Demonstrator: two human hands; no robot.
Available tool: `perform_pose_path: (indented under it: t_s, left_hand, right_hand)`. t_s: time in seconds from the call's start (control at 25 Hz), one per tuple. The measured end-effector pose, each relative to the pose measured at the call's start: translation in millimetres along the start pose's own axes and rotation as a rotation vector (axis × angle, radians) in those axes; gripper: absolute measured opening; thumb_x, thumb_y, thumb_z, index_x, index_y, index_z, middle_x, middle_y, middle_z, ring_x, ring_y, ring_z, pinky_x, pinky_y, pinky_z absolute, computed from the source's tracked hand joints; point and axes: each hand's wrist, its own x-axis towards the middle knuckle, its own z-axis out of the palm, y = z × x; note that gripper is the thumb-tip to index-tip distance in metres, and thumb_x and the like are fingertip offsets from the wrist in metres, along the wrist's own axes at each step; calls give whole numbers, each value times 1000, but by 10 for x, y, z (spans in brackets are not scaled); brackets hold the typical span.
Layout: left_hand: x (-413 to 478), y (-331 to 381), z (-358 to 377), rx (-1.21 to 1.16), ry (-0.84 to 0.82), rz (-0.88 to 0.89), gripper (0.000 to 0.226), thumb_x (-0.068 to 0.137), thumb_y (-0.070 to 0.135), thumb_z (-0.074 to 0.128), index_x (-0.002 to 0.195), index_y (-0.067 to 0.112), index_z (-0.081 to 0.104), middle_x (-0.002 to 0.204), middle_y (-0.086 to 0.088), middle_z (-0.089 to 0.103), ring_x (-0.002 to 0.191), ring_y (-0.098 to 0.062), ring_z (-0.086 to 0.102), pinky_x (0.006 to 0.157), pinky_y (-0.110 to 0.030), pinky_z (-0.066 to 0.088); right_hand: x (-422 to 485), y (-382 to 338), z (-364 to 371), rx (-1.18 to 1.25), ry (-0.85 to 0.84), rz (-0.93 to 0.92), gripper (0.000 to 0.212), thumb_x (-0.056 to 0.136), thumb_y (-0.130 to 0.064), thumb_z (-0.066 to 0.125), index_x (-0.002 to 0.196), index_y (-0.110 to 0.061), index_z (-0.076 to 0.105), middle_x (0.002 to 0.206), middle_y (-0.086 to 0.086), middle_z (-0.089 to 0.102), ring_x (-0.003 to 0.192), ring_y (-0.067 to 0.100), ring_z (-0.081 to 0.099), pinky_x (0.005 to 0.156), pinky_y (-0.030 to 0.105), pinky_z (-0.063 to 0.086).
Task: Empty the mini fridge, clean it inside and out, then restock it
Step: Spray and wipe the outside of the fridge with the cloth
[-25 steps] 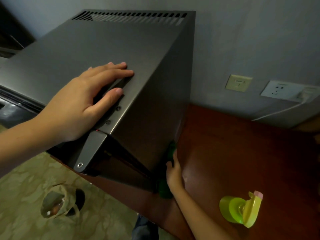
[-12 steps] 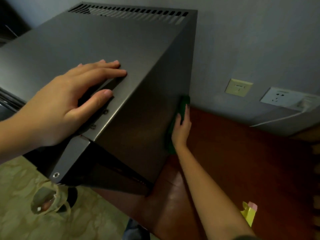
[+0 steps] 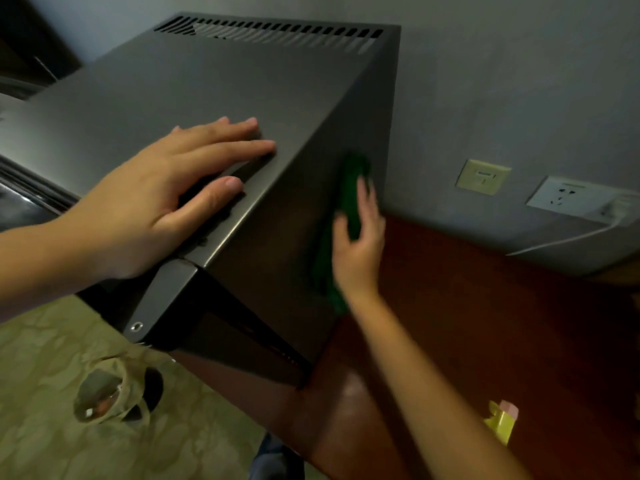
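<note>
Two bare hands work on the mini fridge [image 3: 173, 84], which stands on a reddish-brown wooden top [image 3: 485, 306] with its back close to a grey wall. At the far left, down on the patterned floor [image 3: 45, 375], sits an open bag [image 3: 104, 393]; what it holds is too dim to make out. Above it, the left hand [image 3: 156, 209] lies flat on the fridge's grey top panel, near the front right edge. Its fingers are straight and spread and grip nothing. A row of vent slots [image 3: 277, 29] runs along the back of that panel.

Moving right, a green cloth [image 3: 351, 174] is pressed against the fridge's right side wall, toward its rear edge. The right hand [image 3: 358, 251] holds it there with an open palm, the fingers stretched upward over the cloth and the thumb spread to the side rather than curled round it. The hand is blurred, so finer detail of the fingers is lost.

Further right on the wall are a beige switch plate [image 3: 483, 176] and then a white socket [image 3: 568, 195]. A plug [image 3: 623, 207] sits in the socket, and a white cable [image 3: 561, 242] trails from it. At the lower right, a yellow-green object with a pink tip [image 3: 502, 424] rests on the wooden top, partly hidden behind the right forearm.
</note>
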Motion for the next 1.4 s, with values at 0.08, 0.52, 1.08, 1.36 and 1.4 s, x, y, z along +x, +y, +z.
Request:
perform_pose_path:
  t_s: [0.08,0.52,1.08,1.36,1.4]
  left_hand:
    - [94,23,-68,132,-119,186,47,99,48,23,144,38,33,156,7,26,146,-14,17,116,-55,11]
    - [437,-19,-58,137,-440,618,45,100,33,20,106,27,64,137,2,50,144,-28,20,117,-52,11]
    - [453,-36,-58,143,-444,600,40,97,31,25,98,30,65,128,8,55,143,-24,26,117,-48,10]
    - [465,-71,-33,156,-423,632,37,97,31,25,100,35,61,129,12,52,142,-24,28,117,-49,11]
    - [469,-77,-27,153,-425,628,37,97,31,25,100,34,62,129,12,52,142,-24,28,117,-49,11]
  right_hand:
    - [576,-48,-5,-58,6,-56,55,89,-19,48,142,-24,36,150,3,37,126,4,33,107,11,19]
    - [-827,837,81,140,59,868,44,99,-15,46,141,-23,42,141,-3,45,133,19,40,105,26,33]
    - [139,1768,-27,-78,-8,852,44,100,-16,42,144,-14,40,141,11,48,129,27,44,103,29,35]
    - [-326,1271,-26,19,-48,658,50,96,-5,49,144,-14,38,140,0,45,129,10,38,107,22,28]
    - [-39,1334,-33,-14,-20,581,52,95,-3,49,144,-12,37,143,4,44,131,13,38,108,23,29]
